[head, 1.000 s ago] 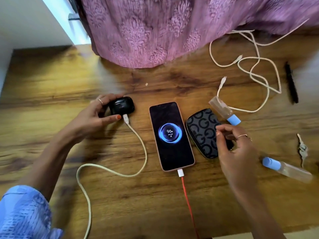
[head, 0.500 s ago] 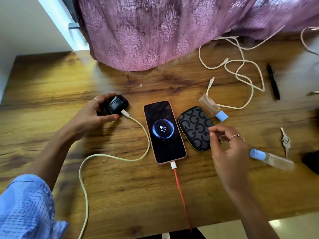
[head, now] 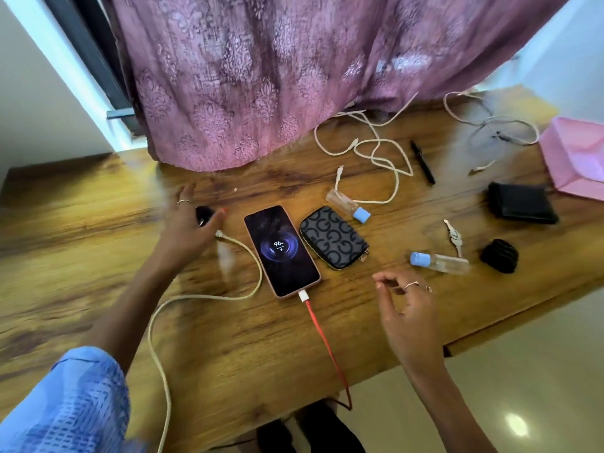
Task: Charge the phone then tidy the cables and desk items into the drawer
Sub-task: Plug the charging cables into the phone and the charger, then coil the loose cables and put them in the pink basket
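Observation:
The phone lies face up mid-desk, its screen showing a charging ring at 96, with a red cable plugged into its near end. My left hand is blurred, with fingers and thumb stretched out over a small black earbud case. A cream cable meets the case at its plug. My right hand hovers near the front edge with loosely curled fingers and holds nothing. A patterned zip pouch lies right of the phone.
Two blue-capped spray bottles, keys, a black wallet, a black ribbed lump, a pen, tangled white cables and a pink bag lie on the right. A purple curtain hangs over the desk's back.
My right hand has drawn back from the pouch toward the front edge. My left hand's fingers have spread out from their grip on the earbud case. The view now takes in more of the right side.

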Action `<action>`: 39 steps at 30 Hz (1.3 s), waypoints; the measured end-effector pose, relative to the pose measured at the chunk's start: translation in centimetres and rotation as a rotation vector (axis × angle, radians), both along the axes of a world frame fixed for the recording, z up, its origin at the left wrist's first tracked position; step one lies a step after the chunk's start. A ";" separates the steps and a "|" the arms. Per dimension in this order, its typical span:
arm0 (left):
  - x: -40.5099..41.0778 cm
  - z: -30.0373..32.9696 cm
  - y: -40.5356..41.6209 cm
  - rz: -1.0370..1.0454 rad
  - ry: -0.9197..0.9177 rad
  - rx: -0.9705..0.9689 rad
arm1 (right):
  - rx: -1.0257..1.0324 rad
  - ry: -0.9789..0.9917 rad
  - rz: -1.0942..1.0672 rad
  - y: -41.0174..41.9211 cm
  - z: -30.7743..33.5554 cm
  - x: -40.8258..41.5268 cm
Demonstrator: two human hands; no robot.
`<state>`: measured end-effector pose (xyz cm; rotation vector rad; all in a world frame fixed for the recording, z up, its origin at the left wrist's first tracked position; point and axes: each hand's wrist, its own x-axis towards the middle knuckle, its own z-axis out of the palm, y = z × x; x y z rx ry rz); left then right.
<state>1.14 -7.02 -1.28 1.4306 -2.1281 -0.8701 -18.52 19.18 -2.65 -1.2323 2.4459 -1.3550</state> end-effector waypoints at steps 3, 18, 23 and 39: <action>-2.6 1.2 1.6 -0.094 -0.029 -0.069 | 0.019 0.006 -0.064 2.2 0.2 0.3; -13.1 3.7 8.6 -0.392 -0.203 -0.108 | -0.036 -0.137 -0.267 7.3 3.5 -5.6; -16.9 3.4 8.9 -0.391 -0.258 -0.104 | -0.020 -0.147 -0.200 7.0 3.3 -9.8; -28.7 -2.4 8.0 -0.386 -0.623 -0.291 | 0.122 -0.037 0.200 6.4 4.2 -25.5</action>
